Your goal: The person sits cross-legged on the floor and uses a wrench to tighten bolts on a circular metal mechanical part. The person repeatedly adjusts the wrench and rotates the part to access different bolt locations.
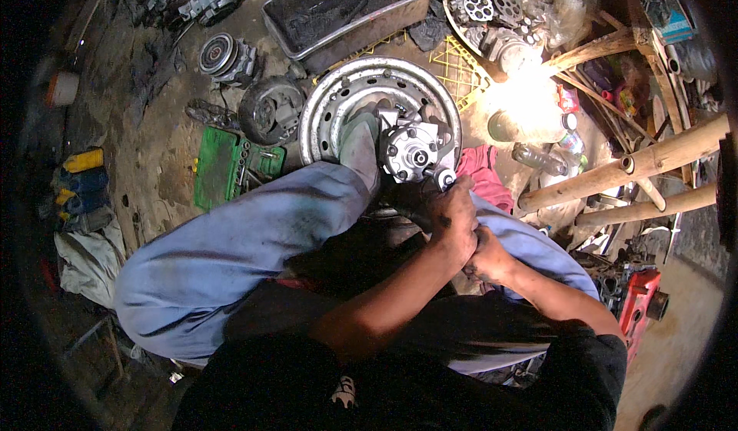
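A silver metal housing [407, 150] with a round bolted face rests at a white steel wheel rim [327, 93], my grey-clad foot [355, 150] braced beside it. My left hand [453, 216] is closed on the handle of a tool, apparently a wrench, whose head is at the small round fitting [444, 177] on the housing's lower right. My right hand [488, 254] is closed just below the left, apparently on the same handle; most of the handle is hidden by my fingers.
Around me are a green socket case [215, 166], black tub [288, 43], pulley unit [219, 62], tray of metal parts [453, 20], yellow crate [453, 62], pink cloth [488, 162], glaring lamp [526, 93], plastic bottle [538, 158], wooden poles [600, 181] and red-covered engine part [638, 304].
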Demonstrator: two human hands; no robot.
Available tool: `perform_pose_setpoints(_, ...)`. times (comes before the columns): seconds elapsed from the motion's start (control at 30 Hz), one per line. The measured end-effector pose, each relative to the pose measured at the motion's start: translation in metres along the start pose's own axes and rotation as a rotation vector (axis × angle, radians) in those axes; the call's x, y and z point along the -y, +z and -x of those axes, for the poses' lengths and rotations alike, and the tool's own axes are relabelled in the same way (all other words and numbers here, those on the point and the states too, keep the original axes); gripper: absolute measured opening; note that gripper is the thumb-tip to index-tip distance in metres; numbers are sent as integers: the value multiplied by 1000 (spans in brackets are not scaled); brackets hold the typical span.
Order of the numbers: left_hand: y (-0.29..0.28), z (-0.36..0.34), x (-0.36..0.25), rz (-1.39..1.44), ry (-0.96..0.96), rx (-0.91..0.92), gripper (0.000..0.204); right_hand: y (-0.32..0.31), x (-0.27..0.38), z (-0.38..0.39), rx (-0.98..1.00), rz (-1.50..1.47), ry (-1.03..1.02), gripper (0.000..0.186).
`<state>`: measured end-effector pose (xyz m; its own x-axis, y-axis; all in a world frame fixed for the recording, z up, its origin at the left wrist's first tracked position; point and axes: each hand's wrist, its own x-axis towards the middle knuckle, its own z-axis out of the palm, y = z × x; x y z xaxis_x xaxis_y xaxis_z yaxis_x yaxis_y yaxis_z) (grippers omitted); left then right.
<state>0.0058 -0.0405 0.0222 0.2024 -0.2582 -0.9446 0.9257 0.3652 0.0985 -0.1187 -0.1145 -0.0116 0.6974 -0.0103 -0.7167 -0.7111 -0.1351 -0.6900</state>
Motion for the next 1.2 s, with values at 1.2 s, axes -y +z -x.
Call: perform_pose_setpoints(1.2,52,-28,10,361,147,194,28,-104,79,-19,167,410,12,42)
